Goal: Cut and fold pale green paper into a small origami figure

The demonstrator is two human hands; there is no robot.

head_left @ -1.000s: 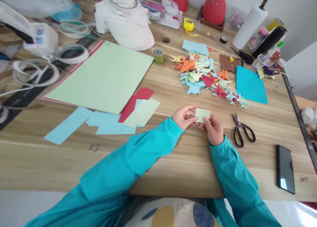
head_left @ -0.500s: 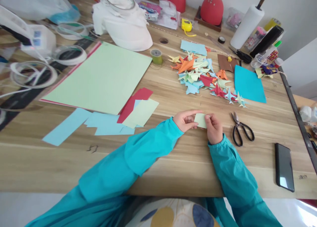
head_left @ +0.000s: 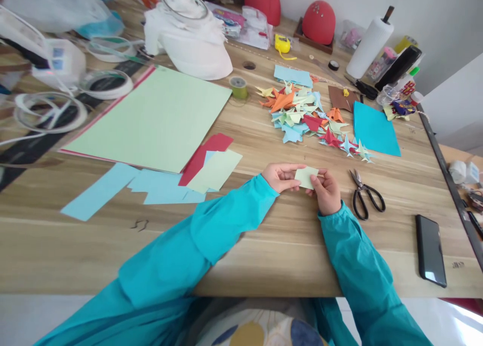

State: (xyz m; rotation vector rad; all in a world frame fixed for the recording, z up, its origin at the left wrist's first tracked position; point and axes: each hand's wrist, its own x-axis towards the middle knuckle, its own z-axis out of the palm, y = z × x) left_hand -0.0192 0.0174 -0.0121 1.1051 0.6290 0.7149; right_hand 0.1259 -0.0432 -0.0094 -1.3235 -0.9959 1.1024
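A small pale green paper piece [head_left: 306,177] is pinched between both my hands just above the wooden table [head_left: 264,245]. My left hand [head_left: 279,177] grips its left edge with thumb and fingers. My right hand [head_left: 328,191] holds its right edge, fingers curled. Both arms wear teal sleeves. Black scissors [head_left: 365,199] lie just right of my right hand. A pile of folded paper figures [head_left: 309,117] in several colours sits beyond my hands.
A large pale green sheet [head_left: 154,119] and cut paper scraps [head_left: 166,182] lie to the left. A teal sheet [head_left: 373,129], a black phone [head_left: 430,250], a paper towel roll [head_left: 368,49], tape rolls [head_left: 109,81] and a white bundle [head_left: 192,39] ring the work area.
Both hands turned and shifted the small green paper slightly between the fingers. The view has drifted a little.
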